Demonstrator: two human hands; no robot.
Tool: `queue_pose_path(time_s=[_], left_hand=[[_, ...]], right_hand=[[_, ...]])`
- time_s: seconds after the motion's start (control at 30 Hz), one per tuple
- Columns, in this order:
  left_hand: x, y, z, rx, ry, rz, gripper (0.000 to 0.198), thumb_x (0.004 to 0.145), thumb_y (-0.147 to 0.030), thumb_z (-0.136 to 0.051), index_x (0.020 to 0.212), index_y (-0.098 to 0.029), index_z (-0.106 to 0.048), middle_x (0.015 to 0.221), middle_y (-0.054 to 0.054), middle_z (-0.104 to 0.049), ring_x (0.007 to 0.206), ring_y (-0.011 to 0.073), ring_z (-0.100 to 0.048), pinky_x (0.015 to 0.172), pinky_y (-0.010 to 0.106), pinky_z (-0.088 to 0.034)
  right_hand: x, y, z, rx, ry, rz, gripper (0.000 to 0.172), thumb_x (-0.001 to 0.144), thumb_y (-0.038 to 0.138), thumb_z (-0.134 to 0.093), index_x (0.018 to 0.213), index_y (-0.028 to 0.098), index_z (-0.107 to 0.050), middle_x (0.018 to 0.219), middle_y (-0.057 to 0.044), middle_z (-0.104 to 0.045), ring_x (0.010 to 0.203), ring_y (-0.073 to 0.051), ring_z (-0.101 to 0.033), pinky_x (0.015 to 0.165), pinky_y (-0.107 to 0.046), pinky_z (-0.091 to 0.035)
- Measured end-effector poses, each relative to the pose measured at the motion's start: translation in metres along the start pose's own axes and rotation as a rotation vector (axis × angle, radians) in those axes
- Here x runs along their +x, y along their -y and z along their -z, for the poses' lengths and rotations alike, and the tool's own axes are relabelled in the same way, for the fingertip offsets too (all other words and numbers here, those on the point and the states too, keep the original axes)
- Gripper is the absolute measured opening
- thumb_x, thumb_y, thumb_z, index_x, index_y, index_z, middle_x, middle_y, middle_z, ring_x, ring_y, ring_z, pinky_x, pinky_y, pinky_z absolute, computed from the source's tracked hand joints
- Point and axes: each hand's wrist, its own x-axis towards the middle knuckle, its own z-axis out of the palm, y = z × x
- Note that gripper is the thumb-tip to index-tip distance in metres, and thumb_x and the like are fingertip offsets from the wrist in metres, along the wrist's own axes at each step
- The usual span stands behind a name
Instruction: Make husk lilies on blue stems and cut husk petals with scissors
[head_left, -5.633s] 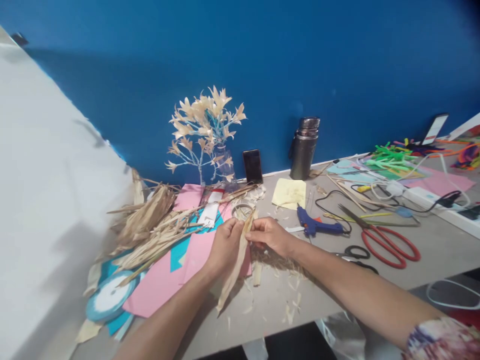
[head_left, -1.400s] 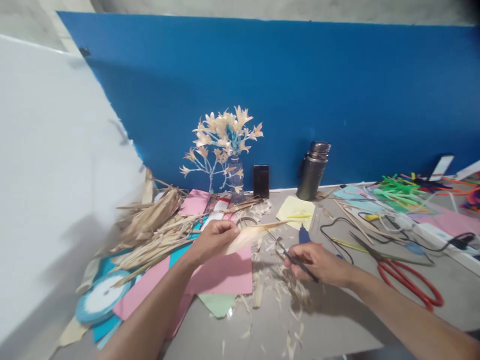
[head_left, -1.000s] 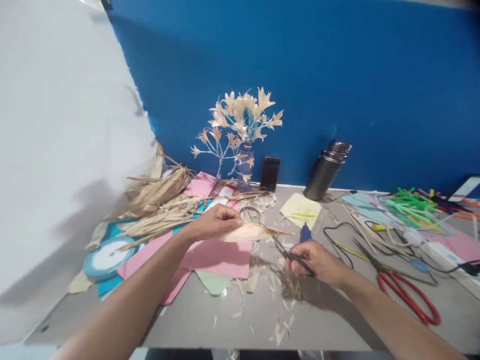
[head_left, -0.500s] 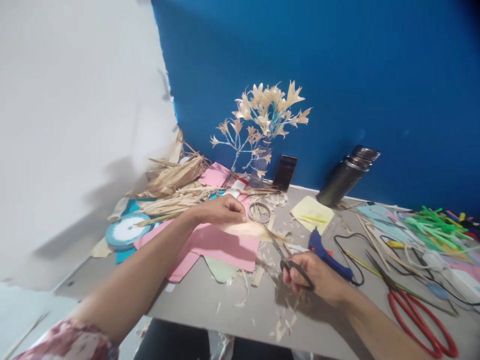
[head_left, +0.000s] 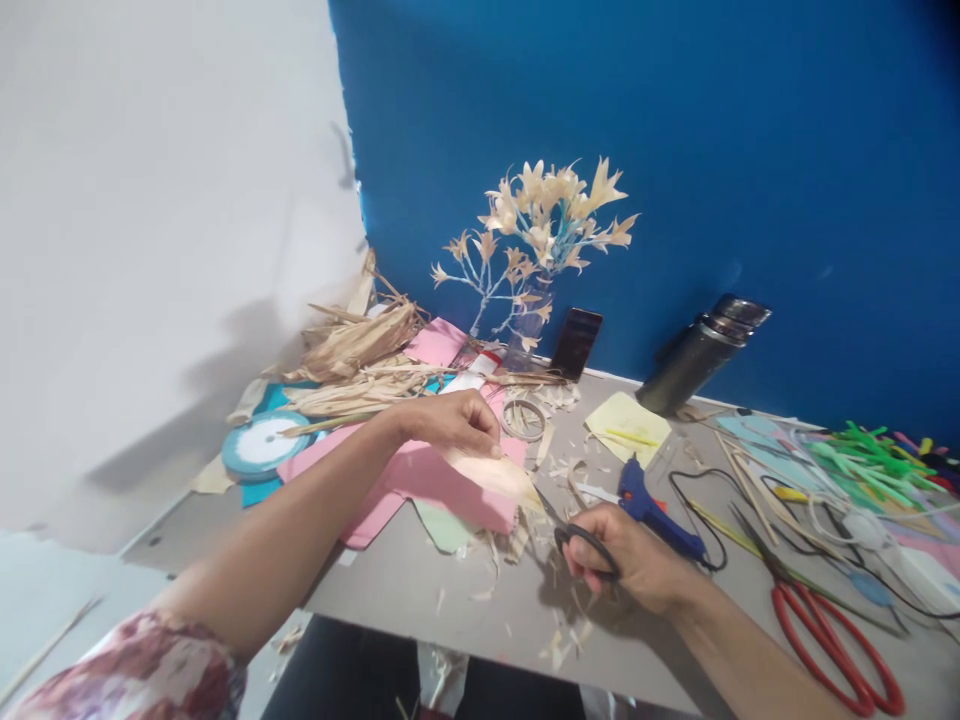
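My left hand (head_left: 459, 422) is closed on a pale strip of dried husk (head_left: 501, 478), held above a pink sheet (head_left: 420, 495). In my right hand (head_left: 611, 550) are black-handled scissors (head_left: 581, 545), fingers in the loops. Their blades point up and left at the husk's right end; whether they touch it I cannot tell. A tape roll (head_left: 523, 420) lies just beyond the husk. Right of the scissors rests a blue glue gun (head_left: 652, 515).
Dried husks (head_left: 367, 350) and a ribbon spool (head_left: 264, 445) lie at the left. Husk flowers (head_left: 559, 210), a phone (head_left: 576, 345) and a flask (head_left: 701, 355) stand at the back. Red-handled scissors (head_left: 836, 640), cords and green pipe cleaners (head_left: 862, 460) are at the right. Scraps litter the table.
The husk's right end looks shorter, and a curled piece now lies near the glue gun. The scissor blades have moved slightly left and look more closed. The view has shifted a little.
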Motion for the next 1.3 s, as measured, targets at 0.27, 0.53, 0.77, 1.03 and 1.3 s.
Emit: queue_pose_path(time_s=[0.27, 0.53, 0.77, 1.03, 1.3], left_hand=[[0.019, -0.001, -0.028, -0.293, -0.477, -0.034, 0.033, 0.078, -0.047, -0.07, 0.075, -0.015, -0.063, 0.049, -0.008, -0.041, 0.039, 0.0042, -0.028, 0.038, 0.019, -0.017], [0.044, 0.011, -0.068, -0.788, -0.509, -0.084, 0.043, 0.06, -0.045, -0.085, 0.07, -0.014, -0.057, 0.059, -0.003, -0.058, 0.051, 0.0092, -0.051, 0.052, 0.022, -0.037], [0.047, 0.019, -0.081, -0.721, -0.441, -0.07, 0.038, 0.072, -0.047, -0.078, 0.073, -0.014, -0.058, 0.06, -0.003, -0.056, 0.051, 0.0075, -0.047, 0.051, 0.02, -0.032], [0.046, 0.017, -0.08, -0.678, -0.444, -0.048, 0.042, 0.072, -0.05, -0.076, 0.064, -0.015, -0.055, 0.057, -0.003, -0.054, 0.051, 0.0085, -0.048, 0.053, 0.022, -0.037], [0.039, 0.009, -0.065, -0.362, -0.443, -0.004, 0.012, 0.072, -0.026, -0.066, 0.072, -0.014, -0.066, 0.058, -0.001, -0.059, 0.051, 0.0105, -0.053, 0.05, 0.021, -0.043]], right_hand=[[0.03, 0.021, -0.019, 0.518, -0.266, 0.331, 0.054, 0.069, 0.056, -0.084, 0.1, 0.014, -0.069, 0.091, -0.007, -0.065, 0.059, -0.01, -0.043, 0.049, -0.02, -0.033], [0.07, 0.029, -0.023, 0.7, -0.559, 0.467, 0.038, 0.061, 0.033, -0.087, 0.068, 0.018, -0.053, 0.059, 0.005, -0.048, 0.051, -0.009, -0.04, 0.045, -0.02, -0.032], [0.073, 0.007, -0.015, 0.465, -0.649, 0.476, 0.032, 0.067, 0.034, -0.081, 0.067, 0.018, -0.054, 0.055, 0.005, -0.049, 0.051, -0.01, -0.038, 0.049, -0.024, -0.031], [0.073, 0.0, -0.014, 0.484, -0.619, 0.435, 0.031, 0.067, 0.035, -0.082, 0.072, 0.017, -0.057, 0.06, 0.004, -0.05, 0.053, -0.011, -0.037, 0.05, -0.023, -0.029], [0.071, -0.005, -0.013, 0.489, -0.559, 0.407, 0.025, 0.064, 0.026, -0.082, 0.076, 0.016, -0.063, 0.064, 0.003, -0.056, 0.056, -0.012, -0.045, 0.052, -0.023, -0.036]])
